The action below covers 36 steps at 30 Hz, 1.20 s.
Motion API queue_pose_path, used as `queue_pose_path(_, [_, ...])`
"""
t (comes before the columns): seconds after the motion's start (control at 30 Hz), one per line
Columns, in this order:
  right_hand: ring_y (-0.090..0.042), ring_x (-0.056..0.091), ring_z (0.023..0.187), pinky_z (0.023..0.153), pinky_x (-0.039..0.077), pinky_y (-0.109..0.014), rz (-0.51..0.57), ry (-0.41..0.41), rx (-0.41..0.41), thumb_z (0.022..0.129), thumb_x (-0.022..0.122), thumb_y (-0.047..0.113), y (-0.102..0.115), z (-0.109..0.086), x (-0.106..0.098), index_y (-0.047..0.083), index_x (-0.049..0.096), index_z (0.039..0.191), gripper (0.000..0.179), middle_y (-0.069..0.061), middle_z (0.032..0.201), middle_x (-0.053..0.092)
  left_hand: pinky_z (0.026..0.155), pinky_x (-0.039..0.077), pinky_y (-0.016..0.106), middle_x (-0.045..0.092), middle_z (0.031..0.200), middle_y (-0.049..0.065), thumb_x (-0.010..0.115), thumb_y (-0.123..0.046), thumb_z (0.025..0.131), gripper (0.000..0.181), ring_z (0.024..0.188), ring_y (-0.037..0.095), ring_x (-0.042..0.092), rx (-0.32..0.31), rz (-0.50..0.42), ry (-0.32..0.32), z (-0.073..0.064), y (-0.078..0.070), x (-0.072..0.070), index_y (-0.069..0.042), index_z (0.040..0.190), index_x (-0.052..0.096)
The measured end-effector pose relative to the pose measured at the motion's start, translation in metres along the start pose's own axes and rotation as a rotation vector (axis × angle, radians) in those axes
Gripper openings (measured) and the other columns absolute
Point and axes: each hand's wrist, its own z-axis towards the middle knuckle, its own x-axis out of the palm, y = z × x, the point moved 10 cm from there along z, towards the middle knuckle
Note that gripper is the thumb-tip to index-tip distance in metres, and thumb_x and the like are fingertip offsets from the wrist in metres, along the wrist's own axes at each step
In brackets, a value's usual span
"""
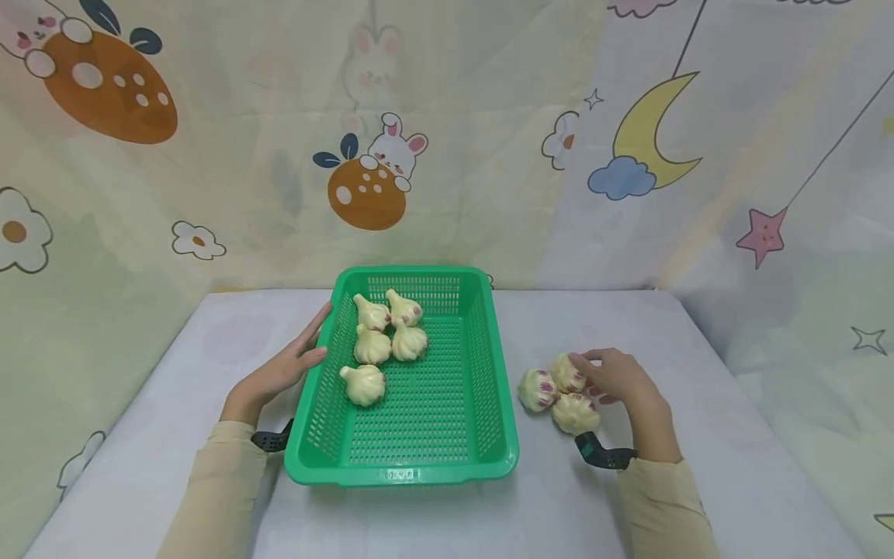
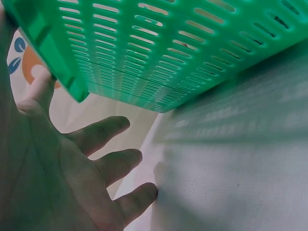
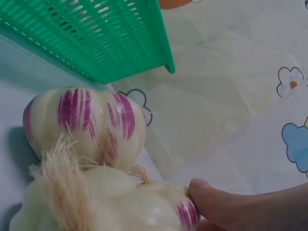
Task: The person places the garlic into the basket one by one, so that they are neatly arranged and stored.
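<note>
We judge the work to be partway along: five white garlic bulbs (image 1: 365,385) lie inside the green plastic basket (image 1: 408,475) at the centre of the frame, while three purple-streaked garlic bulbs (image 1: 576,414) remain outside, bunched together on the counter (image 1: 454,524) right of centre. Within the basket, we see four bulbs clustered toward its upper left and a fifth just below them; its slotted floor shows along the right. Our left hand (image 1: 279,373), fingers spread and nearly straight, touches the basket's left side without grasping it. Our right hand (image 1: 621,376) has its fingers curled against the uppermost outside bulb (image 1: 564,376), holding its right side.
</note>
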Motion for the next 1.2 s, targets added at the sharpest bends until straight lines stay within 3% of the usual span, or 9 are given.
queue_pose_path(0.13, [-0.024, 0.069, 0.085, 0.072, 0.057, -0.037, 0.029, -0.004, -0.001, 0.097, 0.045, 0.050, -0.001, 0.003, 0.000, -0.005, 0.044, 0.136, 0.068, -0.020, 0.099, 0.068, 0.103, 0.009, 0.075, -0.003, 0.161, 0.006, 0.042, -0.036, 0.100, 0.067, 0.146, 0.040, -0.001, 0.004, 0.002, 0.000, -0.001, -0.001, 0.000, -0.048, 0.149, -0.004])
queue_pose_path(0.37, [-0.027, 0.068, 0.092, 0.073, 0.057, -0.034, 0.082, 0.001, -0.053, 0.097, 0.050, 0.044, 0.002, 0.008, 0.002, -0.003, 0.046, 0.136, 0.061, -0.032, 0.124, 0.055, 0.103, 0.010, 0.075, -0.002, 0.161, 0.007, 0.041, -0.037, 0.100, 0.067, 0.146, 0.040, 0.001, 0.020, 0.002, 0.005, -0.002, -0.004, 0.001, -0.046, 0.149, -0.004])
queue_pose_path(0.63, [-0.032, 0.065, 0.098, 0.078, 0.057, -0.038, 0.117, -0.026, -0.108, 0.096, 0.053, 0.042, 0.004, 0.012, -0.003, -0.001, 0.040, 0.141, 0.064, -0.034, 0.133, 0.047, 0.103, 0.011, 0.075, -0.001, 0.161, 0.009, 0.041, -0.037, 0.100, 0.067, 0.145, 0.042, 0.002, 0.014, 0.009, 0.002, -0.002, -0.004, 0.002, -0.046, 0.149, -0.005])
queue_pose_path(0.8, [-0.035, 0.067, 0.097, 0.083, 0.053, -0.046, 0.074, -0.068, -0.135, 0.091, 0.060, 0.044, 0.005, 0.014, -0.007, -0.001, 0.031, 0.145, 0.076, -0.032, 0.136, 0.045, 0.103, 0.011, 0.075, -0.002, 0.161, 0.008, 0.041, -0.037, 0.100, 0.067, 0.145, 0.042, 0.002, 0.015, 0.004, 0.002, -0.002, -0.004, 0.002, -0.046, 0.149, -0.005])
queue_pose_path(0.97, [-0.042, 0.054, 0.118, 0.091, 0.048, -0.054, 0.036, -0.094, -0.137, 0.088, 0.064, 0.045, 0.007, 0.015, -0.010, -0.001, 0.028, 0.147, 0.083, -0.027, 0.139, 0.046, 0.103, 0.010, 0.075, -0.003, 0.161, 0.008, 0.040, -0.036, 0.101, 0.067, 0.146, 0.041, 0.000, 0.019, -0.004, 0.003, -0.002, -0.004, 0.002, -0.045, 0.149, -0.005])
queue_pose_path(1.2, [-0.045, 0.047, 0.123, 0.093, 0.046, -0.055, 0.000, -0.101, -0.139, 0.086, 0.067, 0.044, 0.006, 0.016, -0.009, -0.004, 0.037, 0.142, 0.080, -0.029, 0.138, 0.046, 0.104, 0.010, 0.074, -0.003, 0.161, 0.008, 0.040, -0.034, 0.101, 0.067, 0.146, 0.039, 0.001, 0.020, -0.024, 0.014, -0.002, -0.005, 0.004, -0.047, 0.149, -0.005])
